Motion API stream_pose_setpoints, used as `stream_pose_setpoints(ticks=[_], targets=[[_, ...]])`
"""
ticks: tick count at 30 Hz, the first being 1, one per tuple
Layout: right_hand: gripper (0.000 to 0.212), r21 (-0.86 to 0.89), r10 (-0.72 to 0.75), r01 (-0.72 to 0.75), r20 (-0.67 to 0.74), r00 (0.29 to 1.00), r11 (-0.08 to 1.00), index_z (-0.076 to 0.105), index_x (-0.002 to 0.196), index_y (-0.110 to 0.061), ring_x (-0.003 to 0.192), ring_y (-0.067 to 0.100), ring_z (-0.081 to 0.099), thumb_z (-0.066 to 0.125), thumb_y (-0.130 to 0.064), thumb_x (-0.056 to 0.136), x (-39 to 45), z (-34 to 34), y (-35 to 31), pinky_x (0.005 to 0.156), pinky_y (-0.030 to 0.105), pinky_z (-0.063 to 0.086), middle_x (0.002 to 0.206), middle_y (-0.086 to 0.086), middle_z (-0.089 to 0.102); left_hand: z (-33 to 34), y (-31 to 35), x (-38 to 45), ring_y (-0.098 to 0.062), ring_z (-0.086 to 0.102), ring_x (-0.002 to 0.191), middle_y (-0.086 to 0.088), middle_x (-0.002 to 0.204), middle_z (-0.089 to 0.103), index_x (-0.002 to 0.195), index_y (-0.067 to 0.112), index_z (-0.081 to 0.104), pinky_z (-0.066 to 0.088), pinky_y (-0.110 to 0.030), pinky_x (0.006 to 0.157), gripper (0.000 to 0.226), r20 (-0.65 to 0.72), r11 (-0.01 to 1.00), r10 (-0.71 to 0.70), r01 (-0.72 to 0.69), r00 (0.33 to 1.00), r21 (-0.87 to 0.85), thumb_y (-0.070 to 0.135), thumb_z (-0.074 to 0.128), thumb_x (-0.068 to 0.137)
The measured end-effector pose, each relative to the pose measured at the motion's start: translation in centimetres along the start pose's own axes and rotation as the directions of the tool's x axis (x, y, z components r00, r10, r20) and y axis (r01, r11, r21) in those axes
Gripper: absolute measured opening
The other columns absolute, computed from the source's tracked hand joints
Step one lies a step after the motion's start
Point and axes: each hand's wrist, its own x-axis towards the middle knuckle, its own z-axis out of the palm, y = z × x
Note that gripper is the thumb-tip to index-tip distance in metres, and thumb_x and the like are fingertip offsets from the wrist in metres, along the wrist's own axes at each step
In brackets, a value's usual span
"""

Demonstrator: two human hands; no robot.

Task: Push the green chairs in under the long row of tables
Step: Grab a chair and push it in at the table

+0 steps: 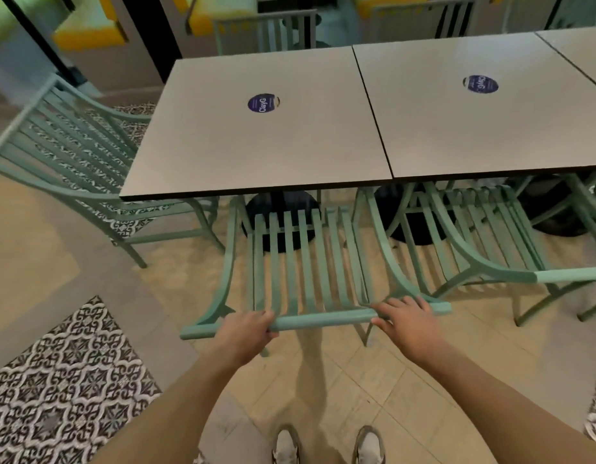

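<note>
- Green chairs stood along the near side of the long bench row [256, 152], and the one in hand, the middle chair [306, 262], faced the leftmost benchtop with its slatted seat only partly under the edge and its top rail [323, 320] well out over the tiled floor.
- At the far left, the end chair [72, 155] sat angled at the corner of the row, its seat reaching beneath the benchtop; its near leg lay close to the middle chair's left armrest [223, 262], so a skewed push could have knocked the two frames together.
- His left hand [246, 333] gripped the top rail left of centre, fingers curled over it.
- Beneath the benchtop, the black pedestal base [283, 216] stood straight ahead of the seat; driven in too far or off line, the front legs would likely have struck it.
- His right hand [407, 318] gripped the rail's right end, fingers wrapped over the top. Uneven force between the hands could have swung the chair.
- To the right, the neighbouring chair [484, 236] sat partly under the second benchtop, its curved armrest [457, 249] just beside the middle chair's right side, a likely snag.
</note>
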Motion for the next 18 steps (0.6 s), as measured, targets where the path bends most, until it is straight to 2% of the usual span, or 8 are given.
stream_pose_setpoints(ticks=[3, 6, 10, 12, 14, 16, 18], targets=[[0.049, -0.01, -0.01, 0.01, 0.013, 1.0, 1.0, 0.05, 0.132, -0.039, 0.117, 0.017, 0.048, 0.026, -0.06, 0.095, 0.8, 0.3, -2.6, 0.113, 0.044, 0.022, 0.12, -0.015, 0.059, 0.2, -2.9, -0.5, -0.016, 0.06, 0.085, 0.009, 0.096, 0.061, 0.098, 0.032, 0.045, 0.047, -0.034, 0.071, 0.02, -0.008, 1.0, -0.012, 0.012, 1.0, -0.013, 0.051, 0.042, 0.095], [0.042, 0.014, 0.01, -0.01, 0.012, 1.0, 1.0, 0.051, 0.132, -0.038, 0.12, 0.018, 0.047, 0.035, -0.055, 0.096, 1.7, 0.5, -5.3, 0.115, 0.046, 0.015, 0.12, -0.014, 0.059, 0.6, -5.4, -1.2, -0.013, 0.055, 0.078, 0.011, 0.091, 0.057, 0.094, 0.034, 0.042, 0.044, -0.031, 0.068, 0.018, -0.035, 0.999, -0.02, 0.019, 0.999, -0.028, 0.052, 0.043, 0.094], [0.04, 0.036, 0.015, -0.014, -0.028, 0.999, 0.999, 0.054, 0.129, -0.036, 0.12, 0.018, 0.046, 0.039, -0.053, 0.096, 2.7, 0.8, -8.0, 0.116, 0.048, 0.009, 0.116, -0.012, 0.059, 1.5, -8.5, -1.6, -0.015, 0.06, 0.081, 0.009, 0.094, 0.061, 0.102, 0.031, 0.045, 0.052, -0.037, 0.072, 0.026, -0.043, 0.999, -0.033, 0.032, 0.999, -0.026, 0.055, 0.042, 0.093], [0.042, 0.02, 0.012, -0.011, -0.041, 0.999, 1.0, 0.053, 0.13, -0.037, 0.12, 0.017, 0.045, 0.036, -0.055, 0.096, 3.0, 0.9, -8.8, 0.116, 0.047, 0.008, 0.118, -0.013, 0.058, 1.8, -9.5, -1.7, -0.014, 0.061, 0.08, 0.009, 0.093, 0.061, 0.104, 0.032, 0.044, 0.053, -0.036, 0.072, 0.028, -0.052, 0.999, -0.034, 0.034, 0.998, -0.01, 0.057, 0.041, 0.093], [0.053, 0.002, 0.018, -0.018, -0.046, 0.999, 1.0, 0.052, 0.13, -0.037, 0.121, 0.015, 0.045, 0.025, -0.063, 0.092, 3.1, 1.5, -9.0, 0.117, 0.047, 0.007, 0.119, -0.014, 0.057, 1.8, -10.2, -2.0, -0.013, 0.06, 0.082, 0.01, 0.095, 0.061, 0.107, 0.033, 0.045, 0.052, -0.034, 0.075, 0.031, -0.048, 0.999, -0.036, 0.037, 0.998, 0.013, 0.06, 0.04, 0.092], [0.062, 0.055, 0.055, -0.047, -0.148, 0.987, 0.997, 0.055, 0.128, -0.032, 0.122, 0.016, 0.045, 0.023, -0.067, 0.088, 2.8, 2.1, -9.2, 0.118, 0.048, 0.01, 0.122, -0.011, 0.057, 1.9, -11.0, -2.8, -0.012, 0.058, 0.091, 0.012, 0.101, 0.061, 0.109, 0.034, 0.049, 0.048, -0.033, 0.085, 0.042, -0.08, 0.996, -0.088, 0.085, 0.993, -0.032, 0.068, 0.036, 0.089], [0.056, 0.26, 0.236, -0.15, -0.341, 0.91, 0.954, 0.053, 0.132, -0.022, 0.13, 0.022, 0.041, 0.044, -0.058, 0.091, 2.5, 2.2, -9.0, 0.116, 0.048, 0.02, 0.135, 0.0, 0.05, 2.2, -11.8, -4.0, -0.013, 0.054, 0.104, 0.012, 0.11, 0.059, 0.114, 0.032, 0.055, 0.042, -0.037, 0.095, 0.05, -0.217, 0.944, -0.278, 0.225, 0.936, -0.24, 0.071, 0.04, 0.087]])
